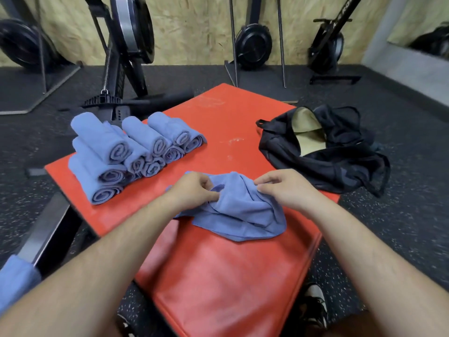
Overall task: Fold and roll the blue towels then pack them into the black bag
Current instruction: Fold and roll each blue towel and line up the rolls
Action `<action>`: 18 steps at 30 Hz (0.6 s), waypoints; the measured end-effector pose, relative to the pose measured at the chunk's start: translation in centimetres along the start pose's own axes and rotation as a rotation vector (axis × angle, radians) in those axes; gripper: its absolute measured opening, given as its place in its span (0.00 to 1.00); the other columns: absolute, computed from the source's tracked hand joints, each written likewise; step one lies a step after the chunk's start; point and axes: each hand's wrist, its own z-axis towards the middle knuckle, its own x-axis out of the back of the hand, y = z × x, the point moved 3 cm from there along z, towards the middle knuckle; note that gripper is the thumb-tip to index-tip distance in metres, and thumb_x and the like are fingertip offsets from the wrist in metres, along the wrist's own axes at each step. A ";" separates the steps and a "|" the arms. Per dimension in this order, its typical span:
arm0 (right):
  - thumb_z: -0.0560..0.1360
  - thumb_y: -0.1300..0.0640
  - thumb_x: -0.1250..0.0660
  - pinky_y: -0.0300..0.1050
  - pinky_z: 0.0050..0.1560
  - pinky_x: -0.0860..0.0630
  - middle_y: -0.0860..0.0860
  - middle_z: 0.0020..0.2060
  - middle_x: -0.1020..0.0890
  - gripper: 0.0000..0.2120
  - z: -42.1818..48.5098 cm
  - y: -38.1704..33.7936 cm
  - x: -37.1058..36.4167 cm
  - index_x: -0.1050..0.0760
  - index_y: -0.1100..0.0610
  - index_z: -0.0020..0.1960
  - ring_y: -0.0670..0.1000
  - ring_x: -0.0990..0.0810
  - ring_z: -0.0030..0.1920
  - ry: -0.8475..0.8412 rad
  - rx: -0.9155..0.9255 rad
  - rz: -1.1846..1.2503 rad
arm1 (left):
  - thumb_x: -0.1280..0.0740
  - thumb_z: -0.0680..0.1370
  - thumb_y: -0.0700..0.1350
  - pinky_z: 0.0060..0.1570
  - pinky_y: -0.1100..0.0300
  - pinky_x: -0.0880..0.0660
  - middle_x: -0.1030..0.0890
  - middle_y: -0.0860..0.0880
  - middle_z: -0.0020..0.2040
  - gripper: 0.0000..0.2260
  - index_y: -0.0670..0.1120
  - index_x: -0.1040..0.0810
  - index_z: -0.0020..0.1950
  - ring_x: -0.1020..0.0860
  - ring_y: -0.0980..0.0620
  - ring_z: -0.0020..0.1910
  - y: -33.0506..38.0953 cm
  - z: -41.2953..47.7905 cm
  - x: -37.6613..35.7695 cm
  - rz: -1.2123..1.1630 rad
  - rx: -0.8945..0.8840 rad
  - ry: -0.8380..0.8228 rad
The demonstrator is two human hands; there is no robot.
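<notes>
Pinching crumpled blue towel [243, 210] between both grips (bunched), left hand [194, 188], right hand [286, 188]

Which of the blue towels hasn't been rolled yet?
The crumpled towel held by the left hand and right hand, loose on the red mat; the stacked towels are tight rolls.

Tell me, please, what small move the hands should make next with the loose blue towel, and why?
Probably spread it flat. The loose towel lies crumpled on the red mat, pinched by the left hand and right hand, so it cannot be folded yet. The rolled towels are stacked already, and the black bag lies open.
</notes>
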 end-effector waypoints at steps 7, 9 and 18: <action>0.75 0.66 0.29 0.39 0.52 0.22 0.48 0.43 0.14 0.11 0.5 -0.4 1.8 0.15 0.52 0.50 0.45 0.18 0.46 0.015 0.043 0.210 | 0.26 0.76 0.44 0.30 0.64 0.31 0.24 0.51 0.29 0.12 0.45 0.24 0.35 0.28 0.59 0.25 1.1 -0.9 2.0 -0.181 0.003 0.108; 0.75 0.65 0.29 0.46 0.56 0.21 0.50 0.46 0.13 0.10 0.4 -0.6 2.2 0.15 0.52 0.50 0.48 0.17 0.49 0.023 0.043 0.310 | 0.28 0.78 0.47 0.29 0.66 0.29 0.23 0.52 0.29 0.13 0.44 0.22 0.36 0.26 0.58 0.27 1.2 -1.6 3.4 -0.274 0.020 0.196; 0.73 0.66 0.28 0.50 0.59 0.24 0.57 0.50 0.16 0.14 -2.7 -3.6 5.6 0.17 0.52 0.55 0.54 0.20 0.50 0.108 0.083 0.717 | 0.37 0.83 0.47 0.28 0.62 0.30 0.24 0.49 0.28 0.14 0.44 0.24 0.38 0.26 0.51 0.28 2.6 -5.4 10.9 -0.821 -0.029 0.464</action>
